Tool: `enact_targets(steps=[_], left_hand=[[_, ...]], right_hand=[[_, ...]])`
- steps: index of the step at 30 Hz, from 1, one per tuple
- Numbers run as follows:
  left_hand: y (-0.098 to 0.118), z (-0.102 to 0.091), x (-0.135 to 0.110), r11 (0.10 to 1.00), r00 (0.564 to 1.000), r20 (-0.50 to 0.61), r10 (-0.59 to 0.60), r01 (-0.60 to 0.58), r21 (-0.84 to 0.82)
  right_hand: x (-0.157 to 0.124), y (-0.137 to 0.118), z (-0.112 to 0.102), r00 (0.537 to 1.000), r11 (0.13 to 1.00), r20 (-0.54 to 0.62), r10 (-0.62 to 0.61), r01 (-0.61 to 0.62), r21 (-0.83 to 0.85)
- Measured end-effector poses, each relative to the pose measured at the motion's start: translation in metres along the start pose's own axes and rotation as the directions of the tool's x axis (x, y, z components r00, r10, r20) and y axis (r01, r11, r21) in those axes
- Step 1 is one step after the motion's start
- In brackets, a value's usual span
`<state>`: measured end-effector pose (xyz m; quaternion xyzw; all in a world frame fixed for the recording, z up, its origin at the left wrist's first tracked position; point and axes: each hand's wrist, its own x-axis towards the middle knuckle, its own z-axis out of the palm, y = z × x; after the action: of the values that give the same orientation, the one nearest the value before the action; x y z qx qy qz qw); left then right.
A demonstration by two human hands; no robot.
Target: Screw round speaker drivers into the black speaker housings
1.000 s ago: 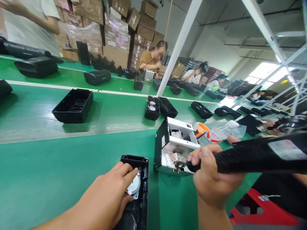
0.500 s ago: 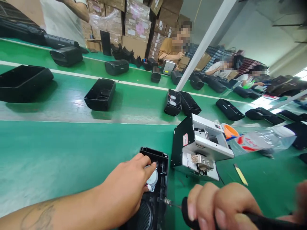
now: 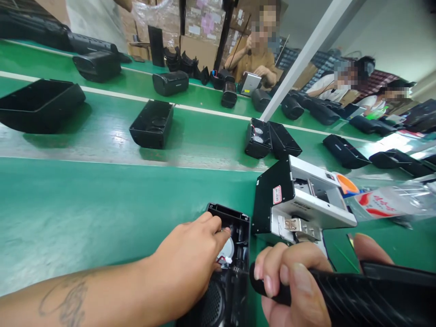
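My left hand (image 3: pixel 189 259) rests on an open black speaker housing (image 3: pixel 235 218) at the near edge of the green bench, fingers curled over a round silver driver (image 3: pixel 227 249) inside it. My right hand (image 3: pixel 293 286) is wrapped round a black electric screwdriver (image 3: pixel 357 297). Its bit tip (image 3: pixel 238 270) touches the housing's inner right side, just beside the driver. A round black grille (image 3: pixel 213 304) shows lower in the housing.
A black and white screw feeder box (image 3: pixel 299 200) stands just right of the housing, with a plastic bottle (image 3: pixel 384 202) and an orange roll (image 3: pixel 345 184) behind it. Several black housings lie on the green conveyor (image 3: pixel 102 145). Other people work at the far side.
My right hand carried the screwdriver from the feeder box down to the housing, and the bit now sits inside it. My left hand stayed on the driver. The view shifted left and down.
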<state>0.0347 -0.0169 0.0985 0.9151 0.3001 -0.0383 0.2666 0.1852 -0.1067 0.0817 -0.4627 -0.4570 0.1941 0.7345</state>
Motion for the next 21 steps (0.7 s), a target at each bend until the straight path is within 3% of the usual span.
enact_targets(steps=[6, 15, 21], left_hand=[[-0.002, 0.005, 0.0, 0.999, 0.999, -0.027, 0.022, -0.021, 0.033], [0.009, -0.003, 0.004, 0.996, 1.0, 0.02, -0.004, 0.003, 0.084], [0.008, 0.0, 0.003, 0.996, 1.0, -0.02, 0.019, -0.017, 0.087]], right_hand=[[-0.003, -0.001, 0.022, 0.982, 0.998, -0.19, -0.02, 0.031, 0.056], [-0.01, 0.006, 0.014, 0.997, 0.997, -0.021, -0.079, 0.079, -0.012], [-0.011, 0.011, 0.017, 0.997, 0.997, -0.017, -0.07, 0.07, 0.03]])
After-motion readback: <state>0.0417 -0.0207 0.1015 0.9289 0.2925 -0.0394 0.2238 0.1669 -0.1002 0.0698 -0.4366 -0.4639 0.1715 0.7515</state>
